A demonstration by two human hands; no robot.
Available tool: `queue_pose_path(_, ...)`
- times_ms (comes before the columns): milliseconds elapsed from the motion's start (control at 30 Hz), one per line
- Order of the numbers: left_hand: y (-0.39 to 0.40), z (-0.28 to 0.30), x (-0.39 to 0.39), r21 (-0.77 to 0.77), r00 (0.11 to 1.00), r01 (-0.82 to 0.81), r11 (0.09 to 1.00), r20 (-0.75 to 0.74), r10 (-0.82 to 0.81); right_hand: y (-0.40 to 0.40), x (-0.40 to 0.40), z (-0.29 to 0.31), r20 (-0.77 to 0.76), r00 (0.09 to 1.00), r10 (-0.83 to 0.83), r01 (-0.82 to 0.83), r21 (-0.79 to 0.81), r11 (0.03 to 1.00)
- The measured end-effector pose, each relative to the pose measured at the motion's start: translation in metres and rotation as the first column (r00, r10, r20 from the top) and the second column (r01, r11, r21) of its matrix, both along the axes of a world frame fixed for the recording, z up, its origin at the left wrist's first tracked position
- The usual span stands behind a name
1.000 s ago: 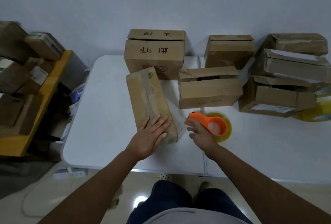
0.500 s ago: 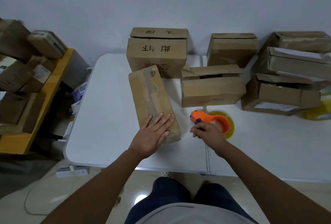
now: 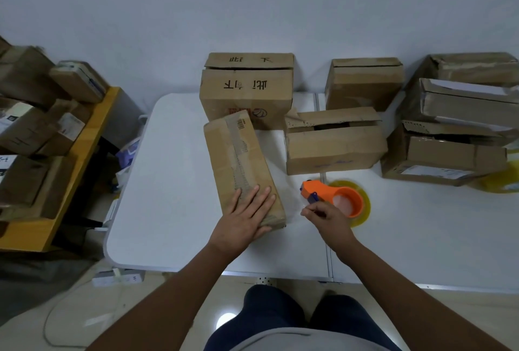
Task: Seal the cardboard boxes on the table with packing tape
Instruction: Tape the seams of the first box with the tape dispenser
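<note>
long creased cardboard box [image 3: 241, 165], orange plastic dispenser [image 3: 332, 196]

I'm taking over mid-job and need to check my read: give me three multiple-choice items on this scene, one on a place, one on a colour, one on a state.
1. Where does the left hand rest?
A. on the near end of the long box
B. on the tape dispenser
C. on the table edge

2. What colour is the tape dispenser?
A. blue
B. orange
C. green

3. How are the top flaps of the box behind the dispenser?
A. taped flat
B. cut away
C. loose, with a gap

Answers: 1 A, fingers lie flat on that box's near end. 2 B, its body is orange, beside the right hand. 3 C, a dark gap shows under the flaps.
</note>
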State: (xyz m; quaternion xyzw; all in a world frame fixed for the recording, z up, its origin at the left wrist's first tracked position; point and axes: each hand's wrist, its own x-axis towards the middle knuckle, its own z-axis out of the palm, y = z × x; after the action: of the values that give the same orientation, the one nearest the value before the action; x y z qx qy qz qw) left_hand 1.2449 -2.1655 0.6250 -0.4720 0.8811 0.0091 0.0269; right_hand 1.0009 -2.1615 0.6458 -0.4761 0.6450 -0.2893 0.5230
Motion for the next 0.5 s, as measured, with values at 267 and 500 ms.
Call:
queue_pose_path(267,-0.004,0.014,-0.040,-0.060,0.966,-0.254,0.965,-0.063,0.250,0.003,0.004,-0.004,-0.001,1.000,-0.002,0.002,-0.038,0.999)
queue_pose_path(500,-0.006,0.011,-0.026,-0.055,0.980,-0.178,0.982,-0.102,0.172,0.002,0.013,-0.012,0.039,0.998,-0.045,0.048,-0.098,0.994)
